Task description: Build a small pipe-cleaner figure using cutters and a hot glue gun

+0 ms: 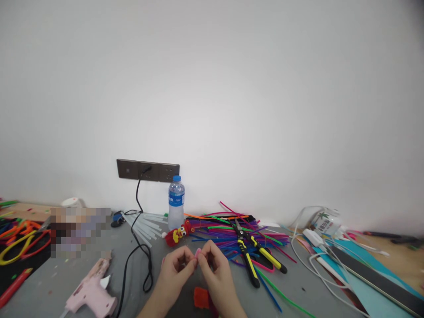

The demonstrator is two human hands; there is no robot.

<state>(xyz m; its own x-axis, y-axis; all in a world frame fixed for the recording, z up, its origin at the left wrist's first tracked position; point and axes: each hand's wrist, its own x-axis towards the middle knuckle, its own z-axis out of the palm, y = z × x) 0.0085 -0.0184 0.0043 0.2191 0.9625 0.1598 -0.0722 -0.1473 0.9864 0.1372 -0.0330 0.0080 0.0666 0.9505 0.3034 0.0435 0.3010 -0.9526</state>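
Note:
My left hand [179, 268] and my right hand [214, 267] meet low in the middle of the view, fingers bent and tips pinched together. A small pink piece [198, 252] shows between the fingertips; its exact kind is too small to make out. Beneath my right wrist lies an orange-red fuzzy square [201, 298], partly covered. Just beyond my hands rests a red and yellow fuzzy figure [179, 235] with googly eyes. To the right, pliers [253, 254] with yellow and black handles lie spread on a heap of coloured pipe cleaners [271, 240].
A pink glue gun [91, 291] lies at left, near a looping black cord [125, 274]. Translucent glue sticks [144, 227] and a water bottle [176, 212] stand farther back. White cables [318, 269] and a phone [374, 278] occupy the right; scissors [20, 247] lie far left.

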